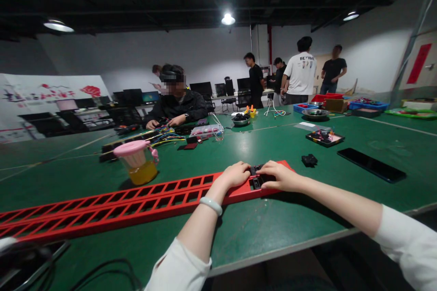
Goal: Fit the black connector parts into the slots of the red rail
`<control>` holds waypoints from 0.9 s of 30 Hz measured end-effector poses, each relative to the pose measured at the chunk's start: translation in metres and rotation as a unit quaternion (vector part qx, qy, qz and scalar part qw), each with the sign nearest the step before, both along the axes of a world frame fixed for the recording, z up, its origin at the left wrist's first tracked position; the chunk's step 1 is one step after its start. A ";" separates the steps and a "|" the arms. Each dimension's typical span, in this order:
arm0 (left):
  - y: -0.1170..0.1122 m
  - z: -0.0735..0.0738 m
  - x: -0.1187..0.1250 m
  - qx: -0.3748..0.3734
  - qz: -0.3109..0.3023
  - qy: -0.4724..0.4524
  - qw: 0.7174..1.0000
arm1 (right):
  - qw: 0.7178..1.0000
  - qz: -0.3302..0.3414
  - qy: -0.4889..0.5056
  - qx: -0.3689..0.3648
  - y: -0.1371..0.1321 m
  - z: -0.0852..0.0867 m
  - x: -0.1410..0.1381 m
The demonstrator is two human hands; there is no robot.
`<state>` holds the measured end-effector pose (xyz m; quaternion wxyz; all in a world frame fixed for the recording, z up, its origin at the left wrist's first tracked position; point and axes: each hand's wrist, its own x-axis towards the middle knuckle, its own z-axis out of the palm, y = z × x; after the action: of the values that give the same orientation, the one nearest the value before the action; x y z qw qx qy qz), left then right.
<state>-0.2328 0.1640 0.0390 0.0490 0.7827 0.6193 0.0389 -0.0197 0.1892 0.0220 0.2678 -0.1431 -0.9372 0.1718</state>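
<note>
A long red slotted rail (136, 200) lies across the green table (280, 236) in front of me. At its right end my left hand (235, 175) and my right hand (278, 176) meet, fingers curled, both pressing on a small black part (256, 176) seated in the rail. A white bangle sits on my left wrist. Another small black part (309, 160) lies loose on the table just right of the rail's end.
A pink-lidded cup of yellow liquid (138, 163) stands behind the rail. A black phone (371, 164) and a tray of parts (324, 137) lie to the right. A seated person (175, 104) works on coloured wires across the table; several people stand at the back.
</note>
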 end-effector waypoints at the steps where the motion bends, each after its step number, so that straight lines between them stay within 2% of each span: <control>1: 0.001 -0.001 -0.001 0.003 -0.005 -0.002 1.000 | 1.000 0.000 -0.002 0.001 0.000 0.000 0.000; 19: 0.000 -0.003 -0.002 0.009 -0.004 -0.002 1.000 | 1.000 0.006 -0.008 0.024 -0.004 0.001 -0.001; 27: 0.003 -0.006 -0.004 0.022 -0.015 -0.004 1.000 | 1.000 -0.010 0.001 -0.001 -0.004 0.002 -0.004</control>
<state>-0.2363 0.1666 0.0330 0.0351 0.7924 0.6065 0.0549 -0.0235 0.1853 0.0242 0.2702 -0.1524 -0.9353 0.1701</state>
